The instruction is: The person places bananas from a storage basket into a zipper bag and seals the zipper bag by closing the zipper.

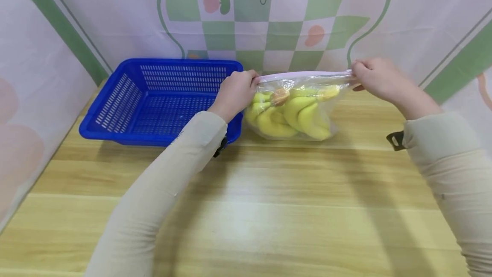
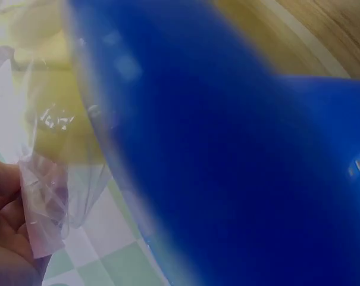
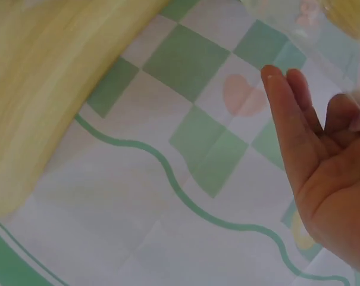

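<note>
A clear zip bag with a pinkish-white strip along its top hangs between the two hands in the head view. Inside it lie several yellow bananas with brownish stem ends. My left hand pinches the strip's left end, and my right hand pinches the right end. In the left wrist view, curled fingers of the left hand hold the bag's edge. The right wrist view shows the right hand with some fingers extended while the bag's corner is at the thumb side, partly cut off.
A blue slotted basket stands on the wooden table, left of the bag and under the left forearm. Its wall fills much of the left wrist view. A checkered curtain rises behind the table.
</note>
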Demonstrator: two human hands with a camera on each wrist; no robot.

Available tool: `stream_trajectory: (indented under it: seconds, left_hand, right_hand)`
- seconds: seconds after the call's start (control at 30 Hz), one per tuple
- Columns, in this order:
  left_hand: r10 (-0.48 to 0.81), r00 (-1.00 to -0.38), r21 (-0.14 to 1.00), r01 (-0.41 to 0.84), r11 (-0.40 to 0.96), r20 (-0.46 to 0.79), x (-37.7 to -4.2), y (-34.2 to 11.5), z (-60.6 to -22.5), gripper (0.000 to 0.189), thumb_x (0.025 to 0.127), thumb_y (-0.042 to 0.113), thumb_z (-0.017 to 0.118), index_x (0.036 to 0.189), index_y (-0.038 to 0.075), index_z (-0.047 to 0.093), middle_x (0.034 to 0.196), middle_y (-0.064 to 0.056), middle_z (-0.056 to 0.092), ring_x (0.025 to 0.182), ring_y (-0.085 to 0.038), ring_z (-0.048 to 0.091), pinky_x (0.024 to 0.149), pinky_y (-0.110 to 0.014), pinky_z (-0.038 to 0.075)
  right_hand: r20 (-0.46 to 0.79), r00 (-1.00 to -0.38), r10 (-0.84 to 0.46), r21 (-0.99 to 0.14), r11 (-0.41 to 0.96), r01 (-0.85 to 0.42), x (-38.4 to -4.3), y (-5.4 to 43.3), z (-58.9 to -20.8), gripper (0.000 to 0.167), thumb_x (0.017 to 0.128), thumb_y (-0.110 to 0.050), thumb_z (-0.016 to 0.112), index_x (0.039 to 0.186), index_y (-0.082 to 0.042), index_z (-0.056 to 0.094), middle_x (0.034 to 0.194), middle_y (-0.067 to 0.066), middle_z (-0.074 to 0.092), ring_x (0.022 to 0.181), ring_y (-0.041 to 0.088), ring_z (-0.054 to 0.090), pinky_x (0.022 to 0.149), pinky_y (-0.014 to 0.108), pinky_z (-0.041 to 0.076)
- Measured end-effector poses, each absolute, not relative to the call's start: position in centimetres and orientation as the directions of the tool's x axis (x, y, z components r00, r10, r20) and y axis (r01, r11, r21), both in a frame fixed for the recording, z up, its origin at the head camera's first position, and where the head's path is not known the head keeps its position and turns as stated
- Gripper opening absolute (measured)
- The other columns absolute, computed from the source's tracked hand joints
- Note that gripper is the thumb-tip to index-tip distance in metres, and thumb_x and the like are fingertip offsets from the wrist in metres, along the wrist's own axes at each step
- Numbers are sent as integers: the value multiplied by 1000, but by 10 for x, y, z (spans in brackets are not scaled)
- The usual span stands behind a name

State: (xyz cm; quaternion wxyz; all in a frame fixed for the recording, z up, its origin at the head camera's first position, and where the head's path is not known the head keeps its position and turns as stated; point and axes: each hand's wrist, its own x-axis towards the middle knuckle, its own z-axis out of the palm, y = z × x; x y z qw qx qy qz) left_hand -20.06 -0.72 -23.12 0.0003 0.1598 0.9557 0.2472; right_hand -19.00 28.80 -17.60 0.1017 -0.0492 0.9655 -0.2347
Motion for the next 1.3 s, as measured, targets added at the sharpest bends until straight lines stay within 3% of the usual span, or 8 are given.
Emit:
stream_trajectory:
  seconds: [0.1,0.17,0.33,0.5,0.77,0.97,1.13,1.3]
  left_hand:
    - [286,-955,489,284,824,73,-201,-4,-232,37,103,28,39,126,11,62,122,-6,67,102,-20,66,87,-32,53]
    - [264,-962,502,260,825,64,-200,-3,-233,37,103,28,40,126,11,62,122,-6,67,103,-19,66,88,-32,54]
    - [219,-973,516,222,827,67,-198,1,-236,36,103,27,41,124,9,64,119,-6,69,97,-18,68,84,-32,55]
    - [196,-977,525,213,824,88,-194,1,-240,32,103,26,39,120,11,61,111,-7,70,89,-20,67,79,-35,55]
    - [192,-977,539,210,816,91,-191,2,-243,29,104,25,36,119,10,55,102,-10,69,79,-20,64,70,-35,53]
    - [211,-970,584,240,776,119,-192,3,-244,31,102,29,42,117,8,59,103,-9,69,76,-17,60,70,-31,52]
    - [271,-962,592,245,768,46,-194,4,-242,55,90,57,54,118,9,55,100,-5,64,83,-17,57,78,-31,51]
    - [325,-945,548,251,798,-39,-194,5,-241,75,79,67,60,129,12,49,111,-4,59,94,-17,56,85,-34,51]
  right_hand:
    - [-196,-972,-130,-577,817,7,-190,286,-185,55,100,-29,16,110,12,51,96,17,68,72,4,65,69,24,57]
    - [-227,-965,-128,-626,778,44,-189,286,-190,61,102,-34,16,125,15,43,95,10,66,70,-2,62,66,21,57]
    - [-363,-915,-176,-663,739,121,-186,284,-198,84,98,-56,6,148,11,10,130,39,44,83,12,67,73,29,59]
    - [-452,-861,-233,-701,690,181,-178,284,-202,100,88,-73,2,151,5,1,142,39,34,99,28,70,82,35,58]
    - [-398,-865,-306,-812,557,176,-181,282,-217,82,93,-63,1,150,-8,-22,142,45,25,85,14,70,77,31,59]
    - [-399,-870,-290,-825,528,202,-183,284,-219,86,96,-62,10,150,-2,-17,144,44,21,82,5,68,78,25,58]
    - [-402,-877,-264,-821,527,218,-185,287,-220,87,96,-61,14,151,5,-3,143,41,28,80,3,68,78,22,57]
    - [-371,-886,-279,-830,527,182,-186,288,-223,72,98,-57,17,139,1,29,108,1,63,84,7,70,80,25,58]
